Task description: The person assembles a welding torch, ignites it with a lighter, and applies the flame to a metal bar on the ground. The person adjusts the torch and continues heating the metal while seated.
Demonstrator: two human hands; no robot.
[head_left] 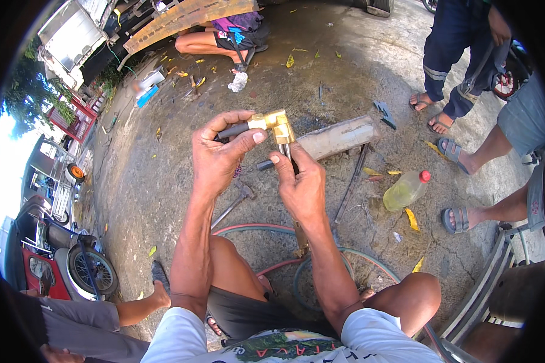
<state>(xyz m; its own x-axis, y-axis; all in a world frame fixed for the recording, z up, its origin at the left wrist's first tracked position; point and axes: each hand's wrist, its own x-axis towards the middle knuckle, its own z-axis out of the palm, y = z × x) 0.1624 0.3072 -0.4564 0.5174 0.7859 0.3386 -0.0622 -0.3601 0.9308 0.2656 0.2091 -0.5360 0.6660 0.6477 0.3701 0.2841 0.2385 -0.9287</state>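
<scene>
A cutting torch with a brass elbow head is held up in front of me. My left hand is closed round the brass nut and the dark rod-like tip that points left from the head. Below the head, my right hand grips the torch's metal tubes, its thumb lying along them. The brass lower end of the torch shows under my right wrist. Red and green hoses curl on the ground between my knees.
Beyond my hands lie a hammer, a grey metal beam and a thin rod. A bottle of yellowish liquid lies to the right, near people's sandalled feet. Someone crouches under a rusty beam; a motorcycle wheel stands left.
</scene>
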